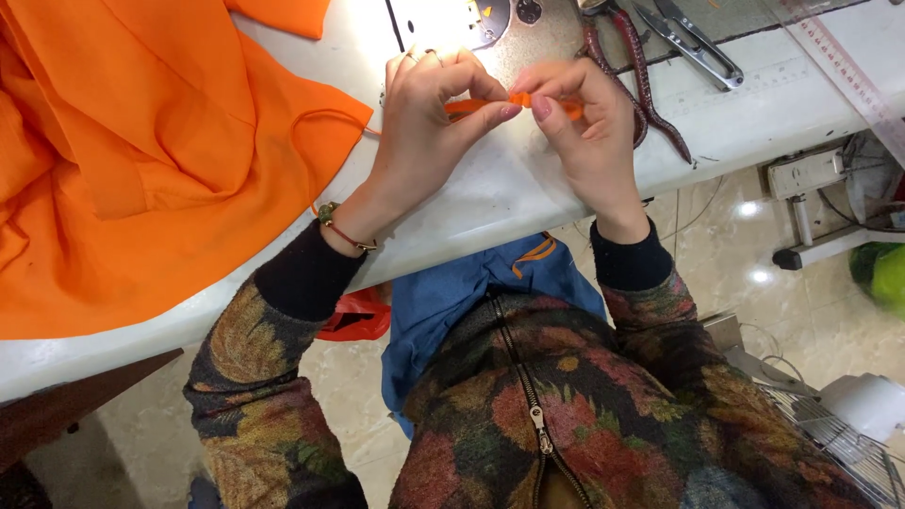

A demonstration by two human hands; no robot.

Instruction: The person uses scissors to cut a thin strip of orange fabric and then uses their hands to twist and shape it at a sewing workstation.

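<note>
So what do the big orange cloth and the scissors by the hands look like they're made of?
The big orange cloth looks like a thin matte woven fabric, since it drapes in soft folds. The scissors have shiny grey blades, probably steel; the dark red mottled handles may be plastic-coated.

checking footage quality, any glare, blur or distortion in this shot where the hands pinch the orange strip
Head view: even, soft light, hands sharp; left hand and right hand pinch the orange strip with only faint shadow on the white table. Bright glare spots sit on the glossy floor. The table edge tilts and bows slightly, wide-angle style.
</note>
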